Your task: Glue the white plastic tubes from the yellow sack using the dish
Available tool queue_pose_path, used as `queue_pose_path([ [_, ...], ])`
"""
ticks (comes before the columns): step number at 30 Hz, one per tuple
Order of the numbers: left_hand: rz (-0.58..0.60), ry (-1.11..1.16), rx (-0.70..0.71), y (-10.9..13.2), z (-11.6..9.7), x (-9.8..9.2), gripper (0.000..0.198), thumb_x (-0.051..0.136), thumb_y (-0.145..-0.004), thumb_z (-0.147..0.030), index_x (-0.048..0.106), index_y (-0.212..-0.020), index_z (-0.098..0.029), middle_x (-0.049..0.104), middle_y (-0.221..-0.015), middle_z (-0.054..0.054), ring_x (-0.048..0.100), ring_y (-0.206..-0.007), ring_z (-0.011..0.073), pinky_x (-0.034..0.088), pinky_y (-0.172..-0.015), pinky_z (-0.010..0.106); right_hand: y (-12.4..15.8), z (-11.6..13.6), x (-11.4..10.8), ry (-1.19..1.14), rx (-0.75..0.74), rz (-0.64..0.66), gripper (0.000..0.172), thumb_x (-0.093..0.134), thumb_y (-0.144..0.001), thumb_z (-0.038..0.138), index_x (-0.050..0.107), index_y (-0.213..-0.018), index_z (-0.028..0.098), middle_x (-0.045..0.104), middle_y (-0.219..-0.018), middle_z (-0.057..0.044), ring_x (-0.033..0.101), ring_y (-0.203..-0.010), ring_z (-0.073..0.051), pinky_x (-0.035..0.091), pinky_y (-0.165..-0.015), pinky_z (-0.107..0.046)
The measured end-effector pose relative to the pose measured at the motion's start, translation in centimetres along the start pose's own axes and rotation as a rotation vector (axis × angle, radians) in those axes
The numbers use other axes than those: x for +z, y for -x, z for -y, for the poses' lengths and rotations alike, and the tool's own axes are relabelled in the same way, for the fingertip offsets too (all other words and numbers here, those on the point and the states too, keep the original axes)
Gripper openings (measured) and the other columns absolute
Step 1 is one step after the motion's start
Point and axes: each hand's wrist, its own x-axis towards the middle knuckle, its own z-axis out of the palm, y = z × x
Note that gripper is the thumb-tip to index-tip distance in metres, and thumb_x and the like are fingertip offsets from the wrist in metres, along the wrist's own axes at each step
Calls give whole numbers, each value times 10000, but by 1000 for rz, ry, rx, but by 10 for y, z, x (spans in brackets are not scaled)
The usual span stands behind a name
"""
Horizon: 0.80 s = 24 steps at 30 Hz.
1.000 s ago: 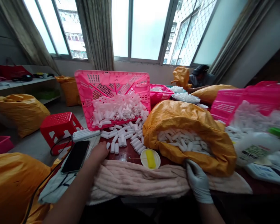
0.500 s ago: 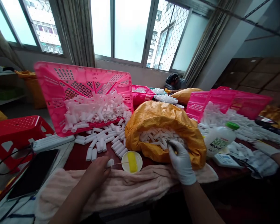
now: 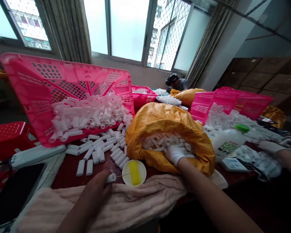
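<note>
My bare left hand (image 3: 97,187) rests on a pink towel (image 3: 126,204) and pinches a short white plastic tube (image 3: 111,177). Just right of it lies a white dish (image 3: 135,173) with a yellow piece and a thin stick across its rim. My right hand (image 3: 175,153), in a white glove, reaches into the mouth of an orange bag (image 3: 169,126) filled with white tubes; its fingers are buried among them. Loose white tubes (image 3: 99,152) lie on the dark red table (image 3: 65,170) in front of a tilted pink basket (image 3: 63,94) that holds many more.
A phone (image 3: 14,191) lies at the left edge beside a red stool (image 3: 5,139). A white bottle with a green cap (image 3: 229,140) and more pink baskets (image 3: 232,103) stand at the right. Another person's gloved hand (image 3: 271,147) works at the far right; someone sits by the window (image 3: 176,82).
My right hand has moved from the bag's front edge up into its opening. My left hand has picked a white tube off the table and drawn back over the towel. The view swung right.
</note>
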Motion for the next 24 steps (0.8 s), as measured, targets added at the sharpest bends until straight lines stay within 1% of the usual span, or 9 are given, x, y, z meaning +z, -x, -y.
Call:
queue_pose_path([
  [3,10,9,44,-1,-4,0,274,430,-700,-201,531,-953,-225,597,-997,32,548,-922,183,420,-805,269,8,5,-22,79,48,5,120,703,-541,256,664,-626,181,648,-674,-122,589,-795,-314,412,-752,-441],
  [6,-2,5,55,-3,-7,0,252,420,-687,-174,541,-904,-208,593,-944,37,546,-885,182,419,-783,278,29,25,-41,-81,-18,48,275,570,-715,370,650,-906,190,664,-831,-86,600,-816,-251,448,-758,-355],
  [7,-14,10,50,-3,-8,1,245,415,-685,-166,543,-890,-205,593,-933,38,545,-880,182,418,-778,279,39,35,-42,-197,-48,117,324,512,-767,391,615,-1007,200,662,-881,-64,602,-826,-228,461,-755,-329],
  [9,-33,34,46,-5,-10,2,239,407,-690,-159,545,-879,-204,594,-914,33,545,-869,177,417,-772,275,58,54,-36,-426,-104,329,376,444,-822,412,546,-1129,221,644,-979,-30,594,-881,-201,471,-779,-303],
  [11,-34,62,53,-7,-12,3,240,407,-702,-162,543,-895,-206,597,-903,28,545,-858,172,415,-771,271,73,68,-21,-523,-161,527,364,444,-832,405,539,-1136,230,621,-1042,-18,573,-942,-193,462,-830,-303],
  [13,-9,80,45,-9,-14,3,232,408,-719,-174,540,-907,-207,601,-900,29,545,-852,171,417,-758,267,81,71,-5,-518,-197,609,321,473,-825,374,556,-1096,223,615,-1043,-20,566,-954,-190,455,-855,-309],
  [16,41,75,21,-11,-16,3,195,420,-742,-215,542,-894,-202,604,-887,36,545,-840,179,418,-715,264,82,65,9,-484,-207,567,268,511,-811,312,560,-1056,216,624,-998,-22,577,-924,-185,464,-850,-309],
  [20,59,88,13,-13,-17,4,172,452,-752,-285,561,-856,-201,609,-841,26,547,-801,174,406,-677,250,83,65,10,-486,-314,472,275,480,-836,270,527,-1106,245,596,-1055,-20,553,-971,-177,442,-889,-305],
  [24,70,118,67,-13,-16,5,157,463,-710,-186,576,-819,-203,602,-838,8,536,-810,158,397,-711,240,86,77,11,-361,-449,467,280,432,-865,249,504,-1135,236,575,-1024,-50,543,-928,-178,450,-860,-327],
])
